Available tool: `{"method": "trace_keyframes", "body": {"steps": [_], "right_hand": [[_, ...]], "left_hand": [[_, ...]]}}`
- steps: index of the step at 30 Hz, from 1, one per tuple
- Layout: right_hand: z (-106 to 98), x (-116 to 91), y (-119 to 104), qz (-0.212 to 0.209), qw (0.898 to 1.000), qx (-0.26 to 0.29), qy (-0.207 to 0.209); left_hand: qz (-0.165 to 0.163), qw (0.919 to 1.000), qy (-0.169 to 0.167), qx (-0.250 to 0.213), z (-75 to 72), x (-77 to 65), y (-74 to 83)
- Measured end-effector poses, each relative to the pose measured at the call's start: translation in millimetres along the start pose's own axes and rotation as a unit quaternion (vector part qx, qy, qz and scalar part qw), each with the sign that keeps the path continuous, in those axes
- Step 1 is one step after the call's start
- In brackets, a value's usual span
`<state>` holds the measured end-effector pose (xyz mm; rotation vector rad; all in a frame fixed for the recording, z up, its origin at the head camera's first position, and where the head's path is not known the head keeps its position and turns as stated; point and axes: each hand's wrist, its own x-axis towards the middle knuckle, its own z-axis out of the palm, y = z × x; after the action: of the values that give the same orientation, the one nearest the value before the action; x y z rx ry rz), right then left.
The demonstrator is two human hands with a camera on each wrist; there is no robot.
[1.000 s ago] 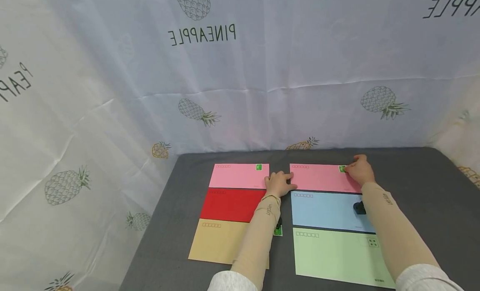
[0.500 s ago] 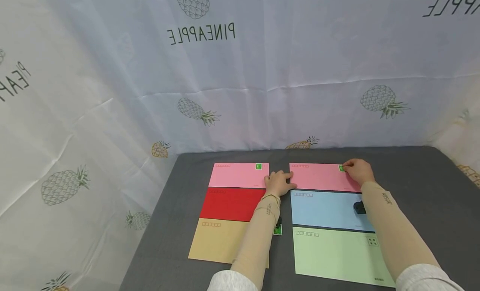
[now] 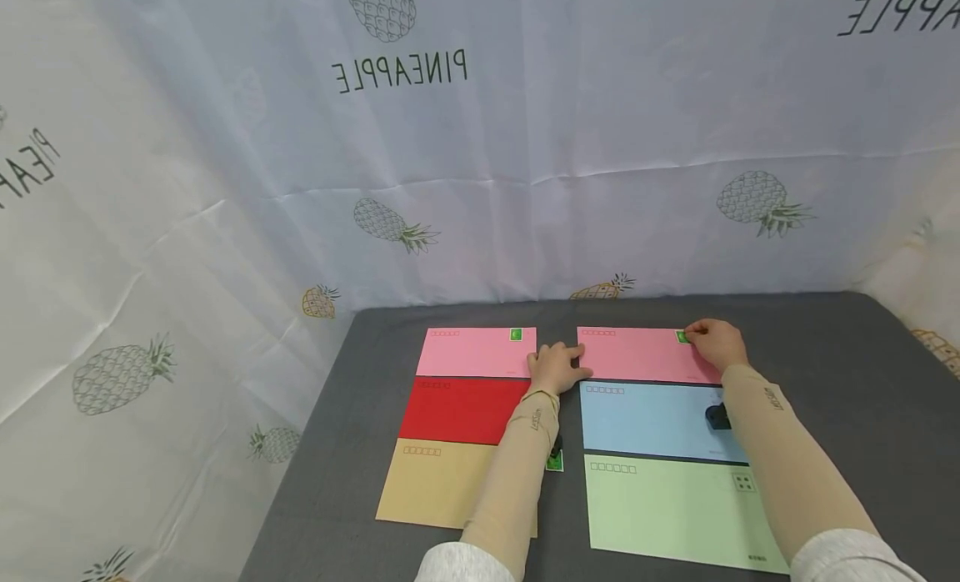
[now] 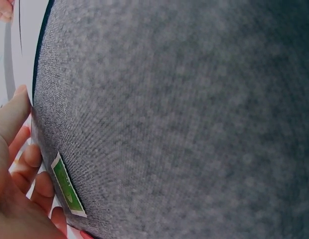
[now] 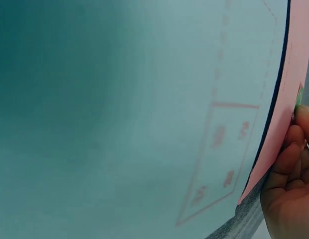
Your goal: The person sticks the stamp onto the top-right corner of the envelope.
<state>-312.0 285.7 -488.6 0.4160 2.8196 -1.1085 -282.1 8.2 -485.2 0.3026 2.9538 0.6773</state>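
Note:
In the head view my right hand (image 3: 717, 345) pinches a small green postage stamp (image 3: 682, 337) at the upper right corner of the right-hand pink envelope (image 3: 637, 355). The right wrist view has the stamp (image 5: 300, 95) at the tips of thumb and finger, partly covered by them. My left hand (image 3: 553, 368) rests between the two pink envelopes, its thumb and a finger spread to the left edge of the right-hand one. Another green stamp (image 4: 69, 186) lies on the grey cloth near the left fingers in the left wrist view.
The left column has a pink envelope (image 3: 472, 353) bearing a stamp (image 3: 516, 334), a red envelope (image 3: 457, 408) and a tan one (image 3: 435, 482). Below the right-hand pink envelope lie a blue (image 3: 637, 419) and a light green envelope (image 3: 667, 511). A pineapple-print curtain (image 3: 480, 240) stands behind.
My right hand's raised finger has come down and forward onto the stamp at the envelope's corner. My left hand keeps its place, and the view shifts slightly.

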Motion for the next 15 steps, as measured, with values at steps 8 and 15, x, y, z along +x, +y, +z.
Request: {"method": "trace_keyframes", "body": {"steps": [8, 15], "right_hand": [[-6, -2, 7, -0.001, 0.998, 0.067, 0.005], [-10, -3, 13, 0.006, 0.991, 0.136, 0.015]], "left_hand": [[-0.010, 0.9998, -0.010, 0.011, -6.9, -2.7, 5.6], [-0.007, 0.9998, -0.002, 0.018, -11.3, -5.4, 9.3]]}}
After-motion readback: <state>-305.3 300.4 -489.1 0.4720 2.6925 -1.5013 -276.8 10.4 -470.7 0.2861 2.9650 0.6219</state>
